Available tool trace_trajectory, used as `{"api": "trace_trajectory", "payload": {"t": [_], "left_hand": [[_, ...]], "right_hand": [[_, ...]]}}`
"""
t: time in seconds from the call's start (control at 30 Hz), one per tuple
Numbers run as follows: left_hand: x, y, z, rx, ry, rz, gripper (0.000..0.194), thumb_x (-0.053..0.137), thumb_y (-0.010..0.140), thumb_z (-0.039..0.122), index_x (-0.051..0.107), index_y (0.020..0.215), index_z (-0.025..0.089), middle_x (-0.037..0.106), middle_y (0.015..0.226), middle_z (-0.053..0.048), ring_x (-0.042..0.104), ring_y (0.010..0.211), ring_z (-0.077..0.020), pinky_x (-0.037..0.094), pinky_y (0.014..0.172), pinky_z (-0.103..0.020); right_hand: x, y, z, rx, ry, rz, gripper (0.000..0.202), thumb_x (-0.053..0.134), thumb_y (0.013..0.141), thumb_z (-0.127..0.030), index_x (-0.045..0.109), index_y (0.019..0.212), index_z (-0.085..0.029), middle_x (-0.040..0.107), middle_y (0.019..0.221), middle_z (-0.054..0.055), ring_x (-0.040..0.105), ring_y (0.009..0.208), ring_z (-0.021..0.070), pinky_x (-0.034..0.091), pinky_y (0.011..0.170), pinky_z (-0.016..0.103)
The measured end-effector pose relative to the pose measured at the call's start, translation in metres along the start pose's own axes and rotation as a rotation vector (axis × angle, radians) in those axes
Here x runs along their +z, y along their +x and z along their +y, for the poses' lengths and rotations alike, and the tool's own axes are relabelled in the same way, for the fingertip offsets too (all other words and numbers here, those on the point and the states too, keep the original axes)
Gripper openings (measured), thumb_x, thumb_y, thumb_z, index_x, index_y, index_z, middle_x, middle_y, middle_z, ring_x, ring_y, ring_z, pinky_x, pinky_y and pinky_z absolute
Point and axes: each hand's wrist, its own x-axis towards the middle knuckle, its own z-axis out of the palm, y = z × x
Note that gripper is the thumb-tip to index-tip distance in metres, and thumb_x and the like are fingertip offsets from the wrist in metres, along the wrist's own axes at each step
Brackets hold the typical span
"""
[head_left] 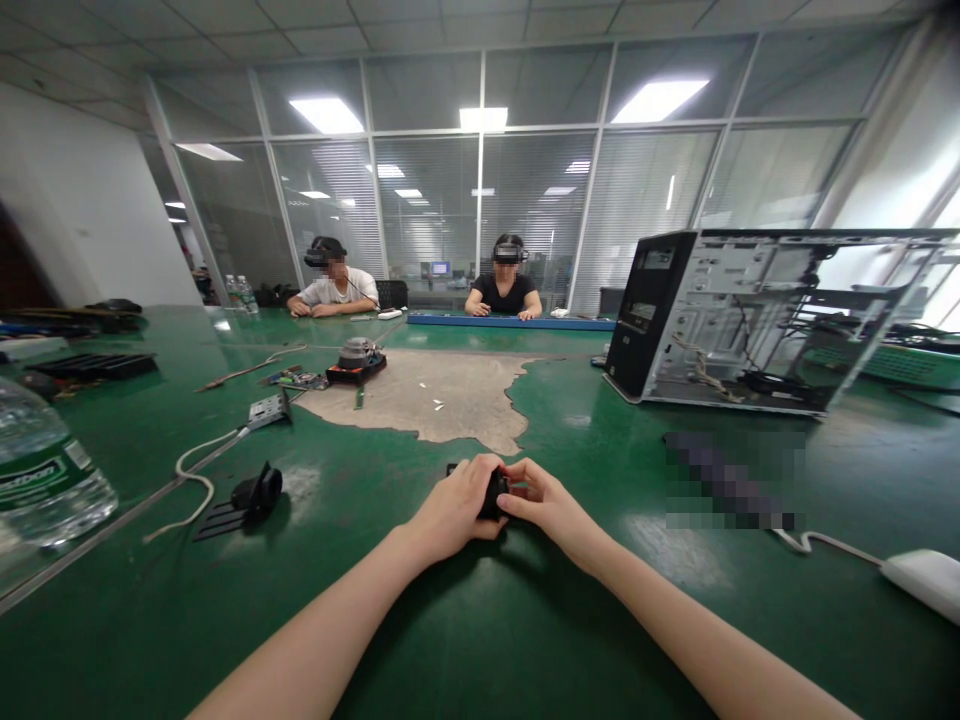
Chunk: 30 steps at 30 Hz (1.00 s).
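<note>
A small black part is held between both hands just above the green table. My left hand wraps round it from the left, and a bit of black shows beyond the knuckles. From the right, my right hand pinches its side with thumb and fingers. Much of the part is hidden by the fingers. To the left, a black bracket-like piece rests on the table.
An open computer case stands at the right. A water bottle is at the left edge. Beyond the worn patch two people sit at the far side. A white device with a cable lies right.
</note>
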Motion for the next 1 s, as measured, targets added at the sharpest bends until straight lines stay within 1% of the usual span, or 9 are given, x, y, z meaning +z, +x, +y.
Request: {"api": "trace_trajectory", "payload": {"t": [0.1,0.27,0.4,0.57,0.63,0.73,0.83,0.9,1.0], "left_hand": [[0.0,0.0,0.0,0.003,-0.007,0.007,0.052,0.059,0.065,0.021,0.032,0.11,0.023,0.047,0.104,-0.004,0.047,0.09,-0.0201,0.041,0.077,-0.034],[0.001,0.001,-0.001,0.009,-0.015,0.008,0.055,0.06,0.063,0.022,0.032,0.111,0.022,0.047,0.105,-0.004,0.046,0.092,-0.0209,0.04,0.079,-0.035],[0.002,0.001,-0.002,0.02,0.001,0.011,0.056,0.061,0.063,0.022,0.032,0.11,0.021,0.047,0.105,-0.005,0.046,0.092,-0.0209,0.04,0.079,-0.035],[0.003,0.001,-0.003,0.022,0.006,0.012,0.052,0.06,0.064,0.02,0.033,0.109,0.021,0.048,0.103,-0.005,0.047,0.088,-0.0198,0.041,0.075,-0.033],[0.004,0.001,-0.003,0.029,0.014,0.017,0.053,0.06,0.065,0.021,0.033,0.11,0.02,0.047,0.104,-0.005,0.047,0.089,-0.0201,0.041,0.076,-0.033],[0.004,0.001,-0.003,0.031,0.004,0.019,0.054,0.06,0.065,0.023,0.032,0.112,0.021,0.047,0.105,-0.005,0.046,0.093,-0.0213,0.041,0.078,-0.035],[0.003,0.001,-0.002,0.034,-0.005,0.007,0.054,0.06,0.065,0.023,0.032,0.111,0.021,0.046,0.106,-0.006,0.046,0.094,-0.0215,0.04,0.08,-0.036],[0.002,0.0,-0.002,0.04,-0.001,0.007,0.054,0.06,0.065,0.022,0.032,0.112,0.021,0.046,0.106,-0.006,0.046,0.093,-0.0215,0.04,0.08,-0.035],[0.002,0.0,-0.002,0.049,0.003,-0.003,0.055,0.06,0.065,0.022,0.032,0.112,0.021,0.046,0.107,-0.006,0.046,0.094,-0.0217,0.04,0.08,-0.035]], "right_hand": [[0.001,-0.003,-0.002,0.001,0.017,0.003,0.031,0.066,0.063,-0.033,0.051,0.087,-0.02,0.057,0.089,0.002,0.056,0.081,0.0156,0.044,0.072,0.03],[0.001,-0.001,0.003,0.008,-0.03,0.074,0.029,0.06,0.068,-0.035,0.053,0.091,-0.019,0.058,0.086,0.002,0.055,0.08,0.0156,0.043,0.074,0.031],[0.0,0.001,0.006,0.002,-0.031,0.024,0.028,0.059,0.069,-0.035,0.052,0.09,-0.018,0.058,0.09,0.003,0.056,0.081,0.016,0.044,0.074,0.032],[0.001,-0.001,0.0,-0.02,0.041,-0.034,0.031,0.067,0.061,-0.033,0.047,0.083,-0.02,0.057,0.089,0.0,0.057,0.08,0.015,0.045,0.073,0.031],[0.002,-0.003,-0.001,-0.019,0.038,-0.018,0.031,0.066,0.062,-0.034,0.047,0.083,-0.02,0.057,0.087,0.0,0.057,0.081,0.0148,0.044,0.074,0.031],[0.001,-0.002,0.004,-0.001,0.015,0.025,0.027,0.059,0.069,-0.039,0.049,0.085,-0.02,0.059,0.083,0.001,0.056,0.079,0.0146,0.045,0.074,0.031],[0.0,0.0,0.01,0.009,-0.006,0.054,0.029,0.057,0.07,-0.04,0.051,0.09,-0.019,0.059,0.089,0.003,0.056,0.082,0.0153,0.044,0.074,0.032],[0.0,0.001,0.011,0.014,-0.025,0.048,0.03,0.057,0.07,-0.04,0.052,0.091,-0.018,0.058,0.092,0.004,0.055,0.084,0.0158,0.043,0.076,0.032],[-0.001,0.001,0.006,0.013,-0.009,-0.003,0.029,0.061,0.067,-0.037,0.051,0.087,-0.02,0.058,0.089,0.002,0.055,0.082,0.0152,0.043,0.076,0.032]]}}
